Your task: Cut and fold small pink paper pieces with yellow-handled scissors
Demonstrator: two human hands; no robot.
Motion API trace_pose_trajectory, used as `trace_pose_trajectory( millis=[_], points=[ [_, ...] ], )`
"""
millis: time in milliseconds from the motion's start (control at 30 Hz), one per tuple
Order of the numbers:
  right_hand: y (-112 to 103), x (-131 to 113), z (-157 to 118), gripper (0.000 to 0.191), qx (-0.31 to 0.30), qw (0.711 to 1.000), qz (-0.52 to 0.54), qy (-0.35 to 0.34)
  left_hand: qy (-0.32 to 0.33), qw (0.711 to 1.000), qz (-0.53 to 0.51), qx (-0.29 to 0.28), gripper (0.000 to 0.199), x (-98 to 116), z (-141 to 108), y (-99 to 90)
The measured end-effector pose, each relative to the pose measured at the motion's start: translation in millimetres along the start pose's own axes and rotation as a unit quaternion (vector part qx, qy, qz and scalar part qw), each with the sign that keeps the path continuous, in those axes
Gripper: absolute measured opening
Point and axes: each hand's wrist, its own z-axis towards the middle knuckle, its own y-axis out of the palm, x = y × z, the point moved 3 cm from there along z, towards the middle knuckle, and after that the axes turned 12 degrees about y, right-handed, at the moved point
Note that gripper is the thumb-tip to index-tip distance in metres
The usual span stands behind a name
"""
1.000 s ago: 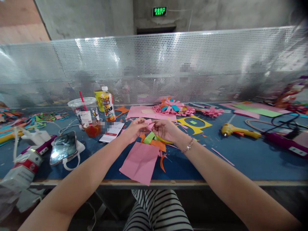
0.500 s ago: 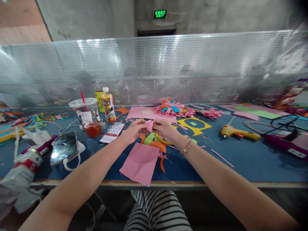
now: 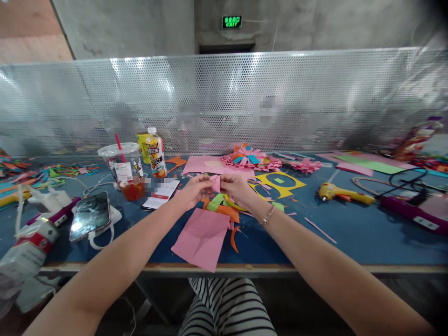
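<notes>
Tabletop (image 3: pixel 261 242) below, left hand (image 3: pixel 194 190) and right hand (image 3: pixel 238 189) fingertips (image 3: pixel 223 184) pinch pink paper (image 3: pixel 215 184) (probably folded)

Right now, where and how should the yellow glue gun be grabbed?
By the handle, probably from above and the right. The yellow glue gun lies flat with its slim handle pointing right, away from the nozzle, which could be hot. I'd keep clear of the dark cable near the handle's end.
</notes>
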Motion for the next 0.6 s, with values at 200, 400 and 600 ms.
trace_pose_trajectory(
  millis=[200, 400, 600],
  points=[
    [0.3, -1.2, -0.7, 0.013, 0.007, 1.0, 0.001, 0.0, 0.008, 1.0, 0.003, -0.013, 0.024, 1.2, 0.0, 0.4],
    [1.2, -0.1, 1.0, 0.011, -0.003, 1.0, 0.009, -0.012, 0.006, 1.0, 0.004, -0.015, 0.023, 3.2, -2.2, 2.2],
    [0.0, 1.9, 3.1, 0.006, -0.011, 0.999, 0.033, -0.021, 0.057, 0.996, 0.064, 0.009, 0.027, 2.5, -0.4, -0.8]
  ],
)
